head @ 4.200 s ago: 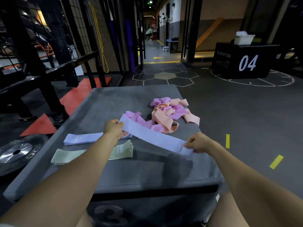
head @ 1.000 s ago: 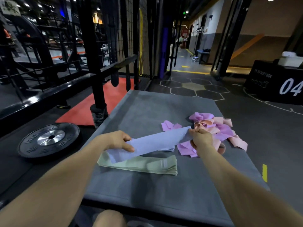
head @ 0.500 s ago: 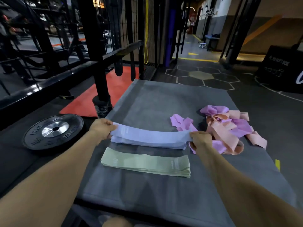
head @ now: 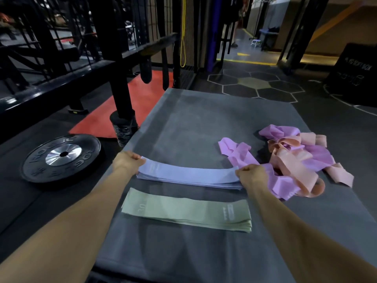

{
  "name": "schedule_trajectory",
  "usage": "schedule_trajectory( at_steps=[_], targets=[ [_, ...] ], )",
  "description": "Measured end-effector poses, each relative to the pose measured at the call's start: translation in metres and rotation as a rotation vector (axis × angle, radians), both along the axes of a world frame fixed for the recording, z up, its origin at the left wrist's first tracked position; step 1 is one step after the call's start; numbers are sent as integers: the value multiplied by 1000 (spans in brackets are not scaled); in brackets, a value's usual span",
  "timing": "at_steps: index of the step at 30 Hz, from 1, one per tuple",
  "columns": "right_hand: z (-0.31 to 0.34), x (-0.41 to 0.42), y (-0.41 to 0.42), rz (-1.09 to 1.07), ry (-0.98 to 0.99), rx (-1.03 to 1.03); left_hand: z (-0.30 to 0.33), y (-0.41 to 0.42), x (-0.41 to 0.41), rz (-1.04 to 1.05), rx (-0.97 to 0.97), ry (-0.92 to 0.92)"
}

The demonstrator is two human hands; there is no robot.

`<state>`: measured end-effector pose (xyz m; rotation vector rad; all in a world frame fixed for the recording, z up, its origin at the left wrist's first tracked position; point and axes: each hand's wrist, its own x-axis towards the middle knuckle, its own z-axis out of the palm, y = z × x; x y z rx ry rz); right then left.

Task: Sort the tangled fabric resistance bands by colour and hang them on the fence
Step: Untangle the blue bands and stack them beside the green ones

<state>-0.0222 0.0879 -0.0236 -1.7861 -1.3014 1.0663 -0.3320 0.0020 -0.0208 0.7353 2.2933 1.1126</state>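
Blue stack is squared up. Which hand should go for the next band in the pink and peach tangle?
Probably the right hand: it grips the blue stack right beside the tangle. The left hand holds the far end.

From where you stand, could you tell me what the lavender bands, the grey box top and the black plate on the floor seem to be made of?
Lavender bands: woven fabric, matte, apparently; they lie flat in thin layers and sag softly between the left hand and right hand.
Grey box top: probably vinyl-covered foam, with a dull sheen and rounded edges.
Black plate: likely rubber, matte with raised lettering, around a shiny metal hub.
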Motion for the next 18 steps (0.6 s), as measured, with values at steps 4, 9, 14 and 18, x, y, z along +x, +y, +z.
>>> schedule_trajectory(
  at_steps=[4, 9, 14, 18],
  targets=[
    [-3, -2, -1, -45, 58, -22, -4, 1, 3, -14, -18, -3],
    [-2, -1, -3, -10, -175, -8, -1, -1, 3, -38, -31, 43],
    [-5, 0, 0, 79, -313, -6, -1, -6, 5, -61, -26, 107],
    [-6, 1, -1, 94, -310, 9, -2, -6, 7, -77, -41, 106]
  ],
)
